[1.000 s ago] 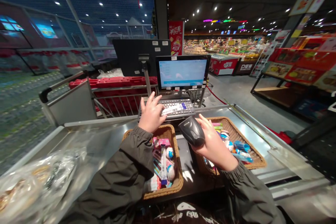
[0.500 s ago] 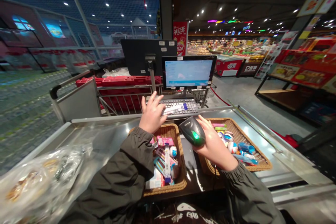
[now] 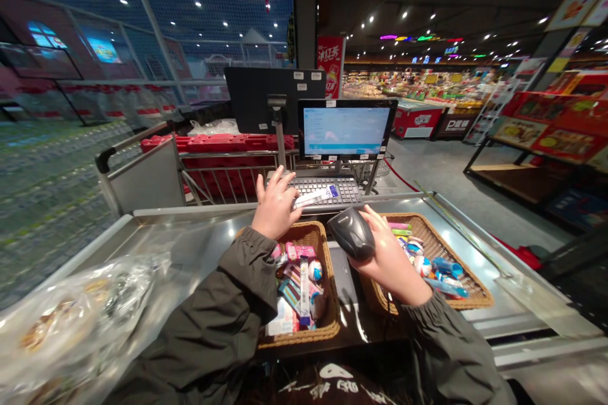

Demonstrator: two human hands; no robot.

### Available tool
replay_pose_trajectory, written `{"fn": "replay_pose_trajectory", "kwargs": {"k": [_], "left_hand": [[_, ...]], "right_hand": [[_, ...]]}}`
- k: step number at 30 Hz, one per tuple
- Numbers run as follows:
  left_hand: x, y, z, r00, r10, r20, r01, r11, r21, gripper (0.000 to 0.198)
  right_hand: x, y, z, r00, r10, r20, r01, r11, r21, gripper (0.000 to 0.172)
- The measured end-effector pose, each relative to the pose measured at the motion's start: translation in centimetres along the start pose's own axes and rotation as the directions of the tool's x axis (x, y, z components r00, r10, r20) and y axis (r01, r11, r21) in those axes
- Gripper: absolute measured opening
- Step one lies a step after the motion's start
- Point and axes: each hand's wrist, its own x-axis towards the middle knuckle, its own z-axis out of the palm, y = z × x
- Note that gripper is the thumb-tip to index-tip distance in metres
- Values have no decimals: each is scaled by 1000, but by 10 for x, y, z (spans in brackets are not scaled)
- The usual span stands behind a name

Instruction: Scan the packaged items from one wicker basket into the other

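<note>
My left hand (image 3: 277, 205) is over the left part of the keyboard (image 3: 349, 190), its fingers spread. A slim white packet with a blue end (image 3: 317, 197) sticks out to the right from beneath its thumb side, over the keys. My right hand (image 3: 390, 256) is wrapped round a black barcode scanner (image 3: 351, 234), whose head points left and forward. Below my left hand, a wicker basket (image 3: 332, 310) holds assorted small packs, with a similar slim packet (image 3: 304, 291) on top. Beside my right hand, a second wicker basket (image 3: 468, 269) holds colourful small items.
A lit monitor (image 3: 346, 131) stands behind the keyboard, beside a second screen (image 3: 266, 98) seen from the back. Clear plastic bags with goods (image 3: 71, 323) lie on the metal counter (image 3: 190, 234) at left. A metal cart (image 3: 228, 171) stands beyond the counter.
The scanner's green light has gone out, and its head has tilted slightly. My left hand and the slim packet stay over the keyboard. The whole view has shifted a little.
</note>
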Motion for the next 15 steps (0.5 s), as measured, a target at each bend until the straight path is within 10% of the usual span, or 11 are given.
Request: {"fn": "replay_pose_trajectory", "kwargs": {"k": [15], "left_hand": [[-52, -27, -10, 990, -81, 118, 82, 997, -9, 10]], "right_hand": [[14, -23, 30, 980, -124, 155, 117, 992, 54, 47]]}}
